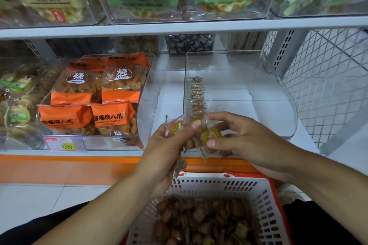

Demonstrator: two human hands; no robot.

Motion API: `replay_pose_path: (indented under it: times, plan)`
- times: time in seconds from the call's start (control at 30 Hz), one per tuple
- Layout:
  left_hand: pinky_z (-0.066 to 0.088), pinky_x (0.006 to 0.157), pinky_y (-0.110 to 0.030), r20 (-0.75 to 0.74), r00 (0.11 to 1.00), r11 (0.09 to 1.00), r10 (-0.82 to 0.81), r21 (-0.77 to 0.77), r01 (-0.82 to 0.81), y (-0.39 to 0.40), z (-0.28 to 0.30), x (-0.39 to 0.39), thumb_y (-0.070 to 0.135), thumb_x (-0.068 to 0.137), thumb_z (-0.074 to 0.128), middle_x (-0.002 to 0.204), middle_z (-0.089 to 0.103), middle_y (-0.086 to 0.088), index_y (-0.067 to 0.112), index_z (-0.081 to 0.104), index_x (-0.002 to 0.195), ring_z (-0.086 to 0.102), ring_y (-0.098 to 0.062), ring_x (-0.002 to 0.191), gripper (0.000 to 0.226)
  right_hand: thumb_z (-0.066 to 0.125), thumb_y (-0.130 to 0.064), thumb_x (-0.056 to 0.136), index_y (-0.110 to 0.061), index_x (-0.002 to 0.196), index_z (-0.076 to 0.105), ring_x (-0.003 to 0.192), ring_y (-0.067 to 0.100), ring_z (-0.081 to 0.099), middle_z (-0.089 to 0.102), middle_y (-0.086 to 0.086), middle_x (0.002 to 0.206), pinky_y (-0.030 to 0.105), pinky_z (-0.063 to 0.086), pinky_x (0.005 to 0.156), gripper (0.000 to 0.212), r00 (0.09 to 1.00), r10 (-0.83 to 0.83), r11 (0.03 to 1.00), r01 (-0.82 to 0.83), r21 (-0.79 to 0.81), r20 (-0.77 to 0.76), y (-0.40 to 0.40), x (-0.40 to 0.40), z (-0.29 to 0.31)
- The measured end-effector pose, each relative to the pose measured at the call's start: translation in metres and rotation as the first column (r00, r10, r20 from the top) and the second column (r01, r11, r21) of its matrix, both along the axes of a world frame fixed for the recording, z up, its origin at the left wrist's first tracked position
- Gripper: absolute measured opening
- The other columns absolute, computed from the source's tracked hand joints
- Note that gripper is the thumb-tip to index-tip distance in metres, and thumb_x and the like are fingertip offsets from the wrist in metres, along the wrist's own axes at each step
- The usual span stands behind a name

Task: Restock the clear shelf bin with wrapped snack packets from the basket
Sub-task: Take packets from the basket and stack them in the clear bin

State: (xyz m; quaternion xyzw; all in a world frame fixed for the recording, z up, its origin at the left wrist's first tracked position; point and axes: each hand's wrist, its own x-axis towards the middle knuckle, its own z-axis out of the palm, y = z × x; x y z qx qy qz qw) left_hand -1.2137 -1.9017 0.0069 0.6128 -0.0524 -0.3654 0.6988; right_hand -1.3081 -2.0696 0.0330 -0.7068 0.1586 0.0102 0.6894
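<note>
We are observing the clear shelf bin (pixel 278 93) sitting above the white basket (pixel 264 201) of packets, while the left hand (pixel 167 149) and right hand (pixel 245 137) are each gripping wrapped snack packets (pixel 211 135) at the bin's front

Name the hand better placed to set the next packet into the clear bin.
Right, probably. The right hand pinches a packet at the clear bin front. The left hand grips several packets outside its left wall.
</note>
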Motion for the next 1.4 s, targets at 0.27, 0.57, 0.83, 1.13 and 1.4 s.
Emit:
replay_pose_path:
  times: [0.27, 0.57, 0.83, 1.13, 1.4]
  plan:
    - [0.038, 0.043, -0.023, -0.009, 1.000, 1.000, -0.024, 0.019, 0.024, -0.002, 0.000, -0.001, 0.071, 0.083, 0.065, 0.104, 0.078, -0.012, 0.017, 0.070, 0.119, 0.063, -0.028, 0.086, 0.065, 0.073, -0.025, 0.091, -0.032, 0.143, 0.054, 0.088, 0.023, 0.073, 0.069, 0.005, 0.121, 0.031, 0.058, 0.071, 0.056, 0.989, 0.103, 0.994, -0.100, 0.034, -0.108, 0.000, 0.000, 0.000]
    - [0.043, 0.062, -0.034, 0.014, 1.000, 1.000, 0.006, -0.009, -0.006, -0.008, 0.000, -0.009, 0.058, 0.085, 0.071, 0.105, 0.071, -0.030, 0.003, 0.064, 0.120, 0.063, -0.032, 0.079, 0.065, 0.076, -0.018, 0.078, -0.026, 0.113, 0.075, 0.100, 0.023, 0.072, 0.076, 0.007, 0.113, 0.035, 0.056, 0.081, 0.036, 0.969, 0.201, 0.963, -0.169, 0.209, -0.141, -0.006, 0.005, 0.002]
    - [0.049, 0.074, -0.072, 0.074, 0.992, 0.994, 0.102, -0.040, -0.099, -0.013, 0.001, -0.007, 0.056, 0.084, 0.073, 0.099, 0.058, -0.041, -0.005, 0.053, 0.119, 0.054, -0.037, 0.084, 0.073, 0.073, -0.015, 0.077, -0.014, 0.112, 0.072, 0.082, 0.017, 0.073, 0.076, 0.010, 0.103, 0.025, 0.057, 0.064, 0.035, 0.938, 0.320, 0.937, -0.292, 0.193, -0.135, -0.017, 0.008, 0.006]
    - [0.036, 0.037, -0.023, 0.132, 0.947, 0.956, 0.292, -0.007, -0.294, -0.017, -0.002, 0.010, 0.054, 0.094, 0.064, 0.060, 0.068, 0.001, 0.016, 0.063, 0.101, 0.059, -0.013, 0.051, 0.038, 0.075, -0.001, 0.079, -0.011, 0.109, 0.071, 0.082, 0.013, 0.072, 0.076, 0.009, 0.100, 0.022, 0.056, 0.065, 0.032, 0.998, 0.001, 0.988, -0.012, -0.151, -0.069, -0.062, 0.035, 0.004]
    - [0.037, 0.039, -0.023, 0.090, 0.936, 0.940, 0.340, 0.007, -0.342, -0.019, 0.000, 0.010, 0.049, 0.095, 0.064, 0.061, 0.068, 0.001, 0.010, 0.063, 0.109, 0.060, -0.011, 0.052, 0.041, 0.088, -0.032, 0.070, -0.028, 0.101, 0.066, 0.086, 0.008, 0.069, 0.072, -0.010, 0.093, 0.027, 0.056, 0.072, 0.039, 0.985, 0.036, 0.805, -0.130, -0.579, -0.171, -0.067, 0.079, -0.041]
